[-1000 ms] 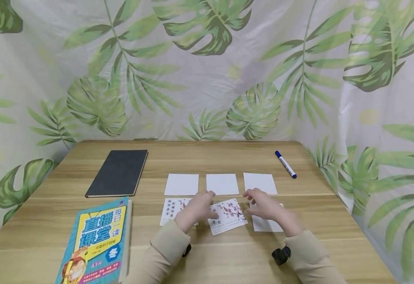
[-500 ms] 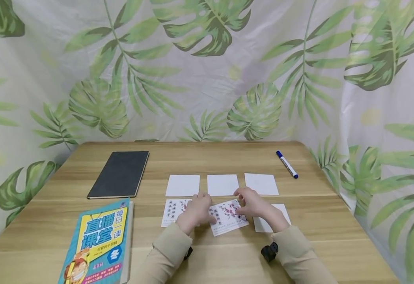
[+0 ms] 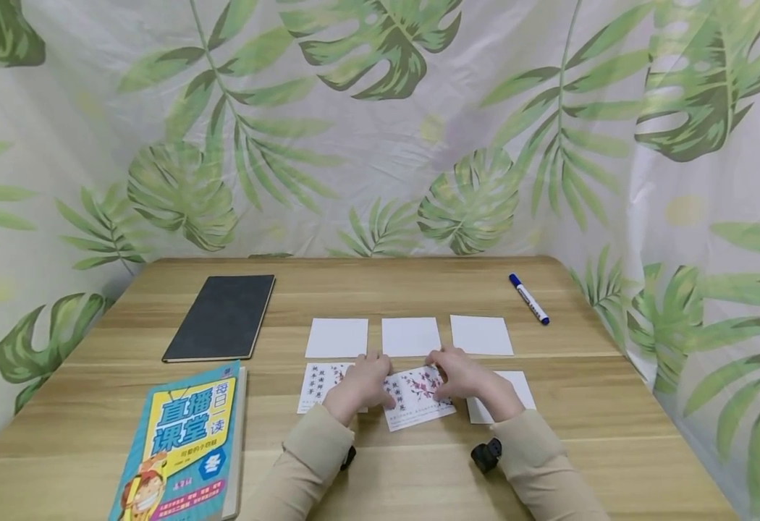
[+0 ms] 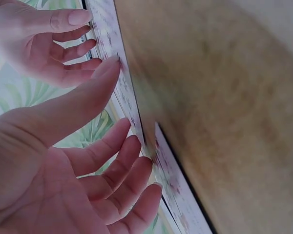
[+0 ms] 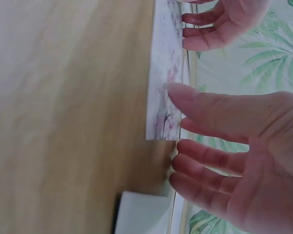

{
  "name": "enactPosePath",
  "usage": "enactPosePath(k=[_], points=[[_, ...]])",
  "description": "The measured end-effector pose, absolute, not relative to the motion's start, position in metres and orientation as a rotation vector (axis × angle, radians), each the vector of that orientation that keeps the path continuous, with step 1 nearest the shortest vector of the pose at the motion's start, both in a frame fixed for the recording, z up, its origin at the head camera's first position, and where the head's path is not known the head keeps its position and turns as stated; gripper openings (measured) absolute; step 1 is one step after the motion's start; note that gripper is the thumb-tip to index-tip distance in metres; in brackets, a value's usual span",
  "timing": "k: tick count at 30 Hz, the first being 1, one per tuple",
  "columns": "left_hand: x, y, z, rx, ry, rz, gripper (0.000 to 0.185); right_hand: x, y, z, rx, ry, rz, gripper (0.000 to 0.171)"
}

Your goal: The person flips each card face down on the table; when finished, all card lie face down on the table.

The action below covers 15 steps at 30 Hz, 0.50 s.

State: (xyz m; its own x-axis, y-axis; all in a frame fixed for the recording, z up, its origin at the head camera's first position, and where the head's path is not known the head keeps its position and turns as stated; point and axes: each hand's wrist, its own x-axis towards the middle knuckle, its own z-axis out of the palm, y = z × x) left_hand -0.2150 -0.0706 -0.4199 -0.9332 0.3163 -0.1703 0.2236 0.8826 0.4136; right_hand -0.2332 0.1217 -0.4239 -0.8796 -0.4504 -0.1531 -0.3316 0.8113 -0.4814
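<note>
A card printed with pink blossoms and text (image 3: 419,398) lies slightly askew in the front row on the wooden table (image 3: 419,470). My left hand (image 3: 375,376) rests on its left edge with relaxed fingers. My right hand (image 3: 444,375) touches its right edge the same way. In the left wrist view the left fingers (image 4: 122,161) lie straight against the blossom card (image 4: 168,178). The right wrist view shows the right hand's thumb (image 5: 195,100) at the blossom card's (image 5: 166,73) edge. Neither hand curls round anything.
A second printed card (image 3: 318,383) lies left of the hands and a blank card (image 3: 510,394) to the right. Three blank cards (image 3: 410,336) form the back row. A blue-capped marker (image 3: 528,299), a black notebook (image 3: 221,317) and a colourful book (image 3: 178,445) lie further out.
My right hand has moved left off the blank card onto the blossom card's right edge. The left hand has stayed at the card's left edge.
</note>
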Motion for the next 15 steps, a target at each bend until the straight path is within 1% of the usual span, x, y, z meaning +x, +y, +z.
enactPosePath(k=[5, 15], points=[[-0.2157, -0.07, -0.4218, 0.395, 2.795, 0.614, 0.048, -0.2333, 0.1208, -0.4226, -0.598, 2.72, -0.654, 0.046], [-0.2147, -0.0723, -0.4216, 0.407, 2.79, 0.648, 0.046, -0.236, 0.1182, -0.4196, -0.549, 2.686, -0.656, 0.046]])
